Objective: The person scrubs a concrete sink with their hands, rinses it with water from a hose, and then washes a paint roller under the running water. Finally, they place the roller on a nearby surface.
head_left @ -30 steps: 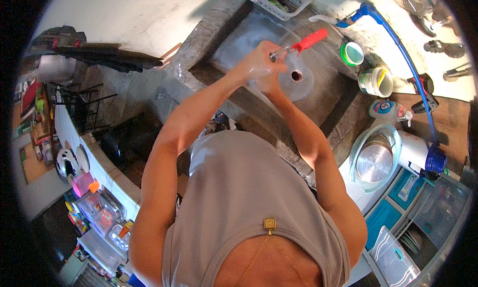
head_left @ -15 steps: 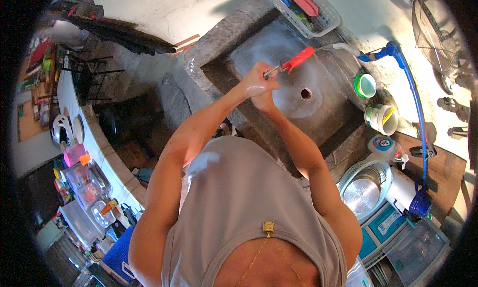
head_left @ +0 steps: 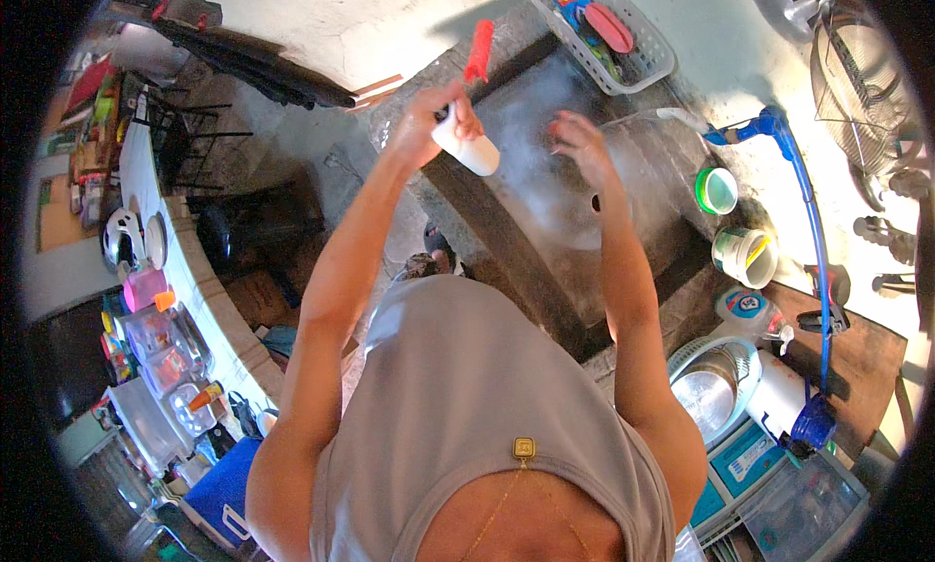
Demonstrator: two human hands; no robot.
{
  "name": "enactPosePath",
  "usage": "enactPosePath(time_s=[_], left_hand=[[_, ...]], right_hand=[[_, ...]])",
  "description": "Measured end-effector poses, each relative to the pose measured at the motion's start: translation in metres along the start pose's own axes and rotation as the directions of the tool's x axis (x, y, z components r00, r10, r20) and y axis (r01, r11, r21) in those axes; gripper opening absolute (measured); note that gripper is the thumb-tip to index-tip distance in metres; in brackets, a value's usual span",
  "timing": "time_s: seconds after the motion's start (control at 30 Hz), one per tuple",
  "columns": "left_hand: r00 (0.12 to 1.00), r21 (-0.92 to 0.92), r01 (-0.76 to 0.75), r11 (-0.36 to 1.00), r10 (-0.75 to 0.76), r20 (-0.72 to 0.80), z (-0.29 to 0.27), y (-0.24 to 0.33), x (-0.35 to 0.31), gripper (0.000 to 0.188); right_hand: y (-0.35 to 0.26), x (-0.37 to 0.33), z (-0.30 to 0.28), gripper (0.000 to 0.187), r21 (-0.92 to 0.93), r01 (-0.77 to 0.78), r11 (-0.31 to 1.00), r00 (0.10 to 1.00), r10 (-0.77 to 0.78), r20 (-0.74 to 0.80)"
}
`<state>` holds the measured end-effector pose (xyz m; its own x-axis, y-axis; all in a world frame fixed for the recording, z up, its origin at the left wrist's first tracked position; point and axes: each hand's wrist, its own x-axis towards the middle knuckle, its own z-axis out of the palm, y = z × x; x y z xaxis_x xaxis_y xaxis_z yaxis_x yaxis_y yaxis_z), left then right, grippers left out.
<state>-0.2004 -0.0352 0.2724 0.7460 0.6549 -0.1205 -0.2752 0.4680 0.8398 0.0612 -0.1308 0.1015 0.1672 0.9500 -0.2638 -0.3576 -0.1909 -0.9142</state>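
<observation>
At the sink (head_left: 531, 280), left fingers (head_left: 467, 124) grip a rounded red-and-white tool (head_left: 477, 156); right fingers (head_left: 569, 133) spread.

Person's bare left hand (head_left: 433, 129): far left, fingers curled closed | bare right hand (head_left: 584, 145): far right, loosely open | bare arms (head_left: 356, 241): extended

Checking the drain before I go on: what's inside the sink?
Inside the sink: a whitish film and a dark drain hole. The right hand is above it; its forearm partly covers the hole. What lies behind that arm or down the hole cannot be seen.
</observation>
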Motion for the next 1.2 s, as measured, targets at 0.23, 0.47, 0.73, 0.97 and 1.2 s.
enactPosePath(time_s=[0.23, 0.47, 0.73, 0.97, 1.2], left_hand=[[0.989, -0.086, -0.132, 0.988, 0.137, 0.055, 0.007, 0.039, -0.02, 0.038], [0.974, 0.096, -0.092, 0.991, 0.07, 0.216, 0.01, 0.052, -0.025, 0.034], [0.875, 0.371, 0.243, 0.896, -0.368, 0.315, 0.02, 0.006, -0.018, 0.015], [0.892, 0.586, 0.25, 0.771, -0.419, 0.171, -0.02, -0.075, 0.001, 0.034], [0.833, 0.875, 0.471, -0.112, 0.382, -0.4, -0.185, -0.106, -0.046, 0.082]], right_hand=[[-0.015, 0.059, -0.056, 0.014, 0.145, 0.02, 0.989, 0.887, 0.049, -0.459], [-0.032, 0.056, -0.041, 0.017, -0.407, 0.078, 0.91, 0.703, -0.339, -0.626], [-0.114, -0.025, 0.063, 0.034, -0.681, 0.653, 0.333, 0.531, -0.842, 0.098], [-0.067, -0.07, 0.003, 0.033, -0.891, 0.447, 0.075, 0.891, -0.128, 0.436], [-0.041, -0.148, -0.018, 0.027, -0.988, 0.045, 0.145, 0.918, -0.396, -0.016]])
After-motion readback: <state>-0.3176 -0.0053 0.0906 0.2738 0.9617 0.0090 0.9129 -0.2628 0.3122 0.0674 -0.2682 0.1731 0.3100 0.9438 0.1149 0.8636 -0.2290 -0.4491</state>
